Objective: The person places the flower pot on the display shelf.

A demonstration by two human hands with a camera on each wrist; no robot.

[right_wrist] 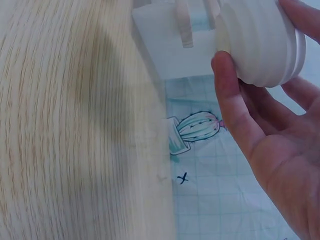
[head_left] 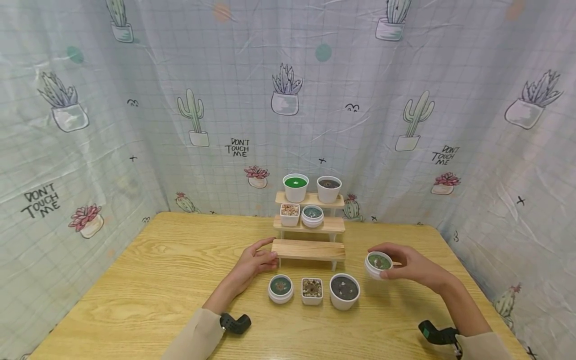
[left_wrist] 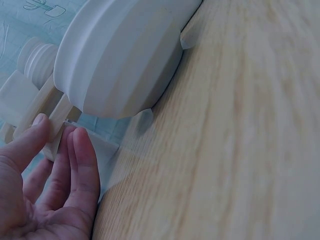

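Right grip [head_left: 411, 265] pinches a round white pot [head_left: 377, 262] (green on top); left grip [head_left: 252, 263] pinches the lowest shelf [head_left: 308, 248].

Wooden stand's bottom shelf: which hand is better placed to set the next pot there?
Right, likely. The right hand holds a round white pot off the table, to the right of the bottom shelf. The left hand pinches that shelf at its left end and would first need to let go.
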